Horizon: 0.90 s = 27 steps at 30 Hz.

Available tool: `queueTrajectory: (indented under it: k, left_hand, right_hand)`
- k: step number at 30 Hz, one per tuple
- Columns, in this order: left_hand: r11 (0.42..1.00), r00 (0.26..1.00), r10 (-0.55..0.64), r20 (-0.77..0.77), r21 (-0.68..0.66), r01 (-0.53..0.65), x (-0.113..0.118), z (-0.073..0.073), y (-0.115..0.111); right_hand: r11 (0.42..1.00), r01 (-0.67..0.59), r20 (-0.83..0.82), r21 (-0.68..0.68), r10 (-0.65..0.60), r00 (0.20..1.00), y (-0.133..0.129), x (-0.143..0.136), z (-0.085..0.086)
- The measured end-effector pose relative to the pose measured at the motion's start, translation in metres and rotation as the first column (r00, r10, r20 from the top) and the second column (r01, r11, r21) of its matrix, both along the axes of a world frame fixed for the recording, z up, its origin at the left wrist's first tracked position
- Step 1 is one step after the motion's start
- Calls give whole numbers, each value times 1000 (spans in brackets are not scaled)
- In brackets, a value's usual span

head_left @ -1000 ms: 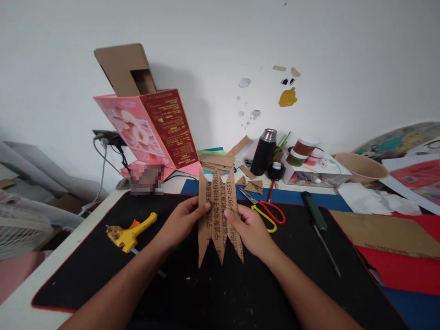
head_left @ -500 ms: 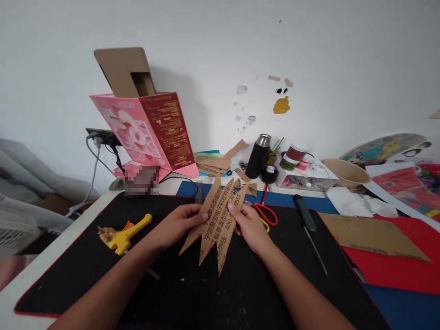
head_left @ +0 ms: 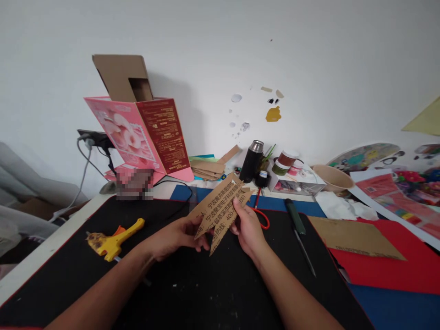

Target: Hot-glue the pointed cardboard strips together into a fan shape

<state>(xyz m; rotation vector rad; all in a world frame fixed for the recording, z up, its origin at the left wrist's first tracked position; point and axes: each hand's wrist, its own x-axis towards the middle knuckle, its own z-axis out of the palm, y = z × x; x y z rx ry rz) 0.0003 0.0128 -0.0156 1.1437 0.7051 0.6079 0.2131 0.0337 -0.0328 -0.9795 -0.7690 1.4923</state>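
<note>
A brown cardboard piece (head_left: 222,206) with pointed ends and printed characters is held above the black mat, tilted toward the upper right. My left hand (head_left: 177,238) grips its lower left part, with some fingers hidden behind it. On its right edge, my right hand (head_left: 245,224) pinches it with the thumb on the printed face. Scissors with a red handle (head_left: 263,220) lie just beyond my right hand. To the left of my left hand rests a yellow glue gun (head_left: 115,240).
A green-handled knife (head_left: 299,229) lies right of my right arm, near a flat cardboard sheet (head_left: 354,236) on red paper. Behind stand a black flask (head_left: 252,160), paint jars (head_left: 287,160), a bowl (head_left: 333,178) and a tall pink box (head_left: 137,137).
The cardboard piece has turned clockwise and its points have bunched closer in view. My left hand has moved down and left along it. The camera view has shifted slightly to the right.
</note>
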Motion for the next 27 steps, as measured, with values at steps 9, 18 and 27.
queueTrajectory:
  k: [9,18,27]
  left_hand:
    - [990,985,138,100,-21,-137,6,-6,-3]
    - [899,889,433,151,-148,-413,7,-3,4]
    - [817,807,573,141,-172,-550,-9,0,16]
  right_hand:
    - [1000,12,-66,24,-10,998,1,-2,3]
    - [990,-132,137,55,123,983,-6,-5,-3]
    - [906,-420,235,50,398,887,-12,-8,-5]
